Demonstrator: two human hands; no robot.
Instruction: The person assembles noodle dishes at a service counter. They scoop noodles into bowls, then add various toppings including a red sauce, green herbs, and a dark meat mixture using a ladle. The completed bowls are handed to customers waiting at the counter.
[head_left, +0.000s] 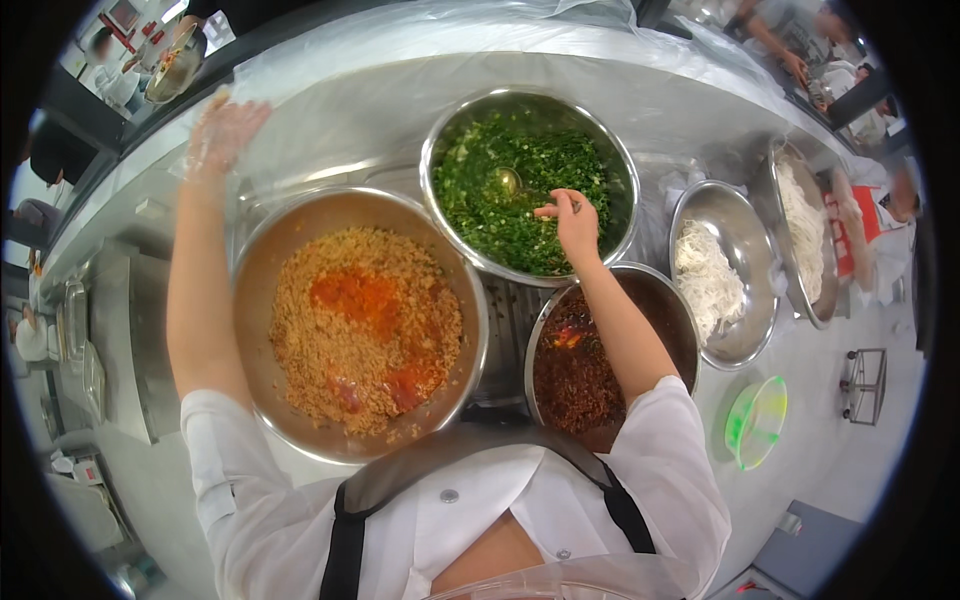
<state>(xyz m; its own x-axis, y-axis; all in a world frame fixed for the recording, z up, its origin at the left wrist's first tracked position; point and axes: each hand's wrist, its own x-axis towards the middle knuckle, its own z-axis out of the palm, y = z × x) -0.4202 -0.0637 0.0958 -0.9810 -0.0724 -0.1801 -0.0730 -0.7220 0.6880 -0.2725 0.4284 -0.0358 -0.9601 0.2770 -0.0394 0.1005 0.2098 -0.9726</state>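
Seen from above, a person in a white jacket (445, 497) and dark apron works over several large metal bowls. Nearest, under the right forearm, is a bowl (682, 305) of dark, oily sauce (575, 385). Beside it, between the two forearms, the widest bowl (425, 228) holds a crumbly golden-tan mixture (300, 320) topped with orange-red patches (355, 300). Beyond the sauce, the right hand (575, 220) is over a bowl (622, 190) of chopped greens (475, 215), its fingers closed on the handle of a metal ladle (509, 180), whose round head lies among the greens, left of that hand. The left hand (222, 135), apparently in a thin clear glove, reaches out past the far left edge of the golden mixture's bowl; it is blurred, so whether it is open or closed I cannot tell. To the right of the right hand, an oval bowl (752, 250) contains pale shreds (705, 280), with another long bowl of similar shreds (800, 215) past it. Farthest off, beyond the left hand, someone stands by a tilted metal bowl (180, 68).
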